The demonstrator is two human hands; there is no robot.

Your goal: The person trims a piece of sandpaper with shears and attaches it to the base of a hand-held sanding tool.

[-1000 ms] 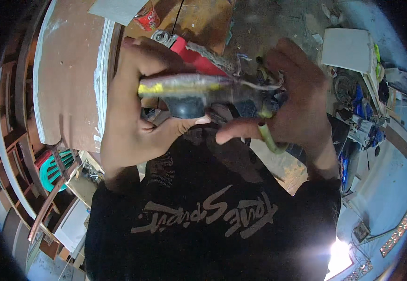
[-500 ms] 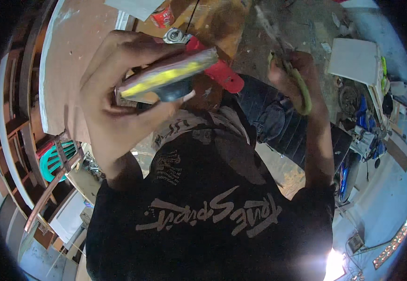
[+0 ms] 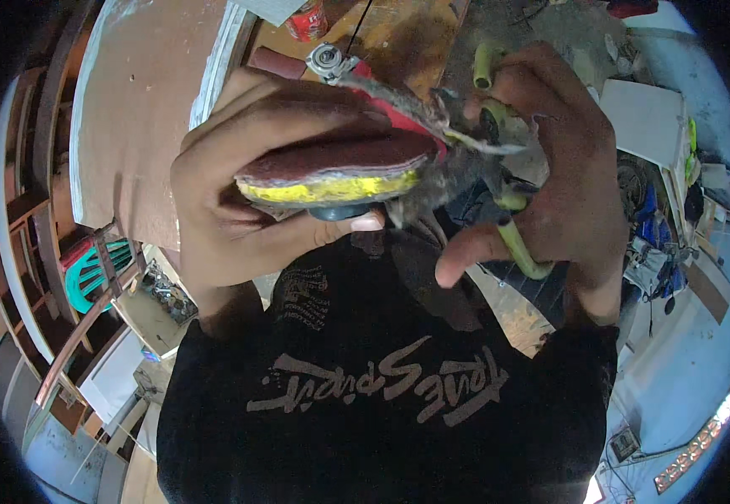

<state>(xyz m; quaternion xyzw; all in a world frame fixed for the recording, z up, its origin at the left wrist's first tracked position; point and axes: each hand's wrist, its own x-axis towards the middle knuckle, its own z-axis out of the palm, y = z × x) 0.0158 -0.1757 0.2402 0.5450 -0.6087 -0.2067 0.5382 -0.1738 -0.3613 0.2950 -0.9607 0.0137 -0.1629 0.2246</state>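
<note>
My left hand (image 3: 239, 160) is closed around a thick round sanding pad (image 3: 340, 164). The pad has a brown face, a bright yellow foam layer along its rim and a dark hub underneath, by my thumb. To its right, my right hand (image 3: 570, 143) grips scissors (image 3: 523, 252) by their yellow-green handles, fingers wrapped about the loops. Their greyish blades are smeared by motion and reach toward the pad's right edge; whether they touch it I cannot tell. Behind the pad lies a red power tool (image 3: 394, 109) with a round metal head (image 3: 328, 60), like an angle grinder, partly hidden.
A brown board (image 3: 142, 109) stands at the left, beside wooden racks. Beyond the power tool are a red packet (image 3: 308, 23) and a wooden surface (image 3: 419, 38). A white panel (image 3: 643, 113) and clutter line the right. A green plastic chair (image 3: 100, 273) shows at left.
My right hand has come left toward the pad with the scissors, its fingers spread wider on the handles. My left hand has moved right and tilted the pad, showing more of its brown face.
</note>
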